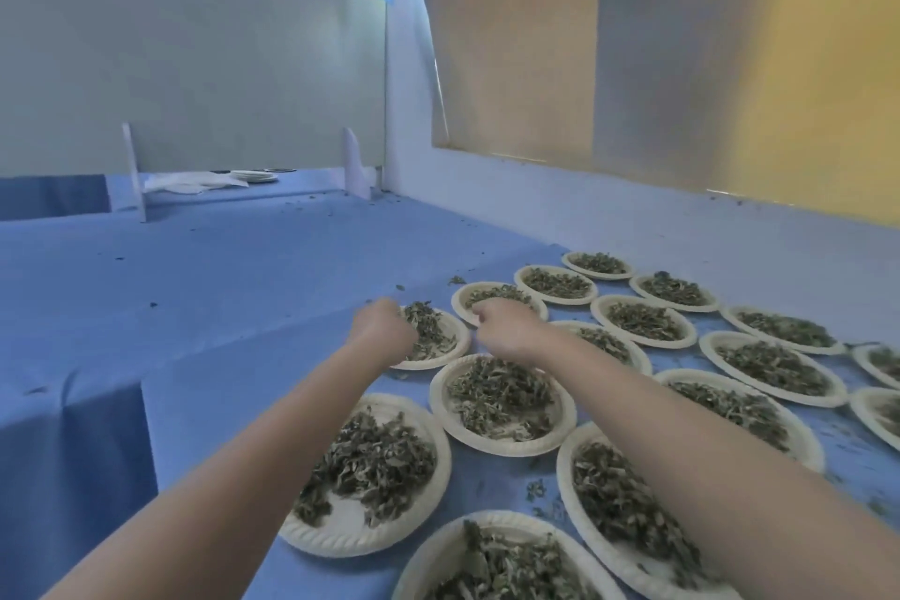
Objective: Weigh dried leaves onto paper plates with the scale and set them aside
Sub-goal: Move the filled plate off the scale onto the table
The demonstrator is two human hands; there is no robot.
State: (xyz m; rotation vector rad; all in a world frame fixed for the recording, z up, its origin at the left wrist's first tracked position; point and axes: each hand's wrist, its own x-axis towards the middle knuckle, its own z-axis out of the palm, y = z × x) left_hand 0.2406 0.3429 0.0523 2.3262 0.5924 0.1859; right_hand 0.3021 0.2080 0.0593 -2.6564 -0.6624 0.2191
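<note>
Several white paper plates heaped with dried green leaves lie in rows on the blue tablecloth (219,287). Both my arms reach forward to one plate of leaves (440,346) at the left end of the far rows. My left hand (382,326) is curled over that plate's left rim. On the opposite side, my right hand (504,324) has its fingers closed at the right rim. The plate rests on or just above the cloth; I cannot tell which. No scale is in view.
Filled plates (501,404) crowd the near and right part of the table. Loose leaf crumbs dot the cloth. A stack of empty plates (253,175) and white cloths sit far back behind a white divider panel (195,78). A wall with yellow panels stands to the right.
</note>
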